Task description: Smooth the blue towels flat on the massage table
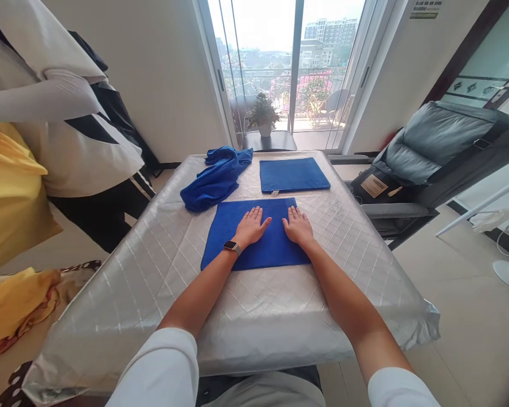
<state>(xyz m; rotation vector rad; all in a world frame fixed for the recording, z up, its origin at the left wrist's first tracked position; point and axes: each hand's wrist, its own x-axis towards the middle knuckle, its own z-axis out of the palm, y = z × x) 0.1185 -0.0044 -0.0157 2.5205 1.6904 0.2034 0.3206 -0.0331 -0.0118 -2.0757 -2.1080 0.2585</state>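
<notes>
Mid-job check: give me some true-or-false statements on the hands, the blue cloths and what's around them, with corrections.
1. The left hand and right hand both rest on the near blue cloth. True.
2. The watch is on the right wrist. False: it is on the left wrist.
3. A bunched blue cloth lies on the table. True.
4. The far flat cloth lies under the bunched one. False: they lie apart.
5. A grey armchair stands right of the table. True.

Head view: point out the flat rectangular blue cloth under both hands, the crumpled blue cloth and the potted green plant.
Nearer flat blue cloth [273, 244]: head view, uncovered middle.
Crumpled blue cloth [216, 182]: head view, middle folds.
Potted green plant [263, 112]: head view, foliage.
</notes>
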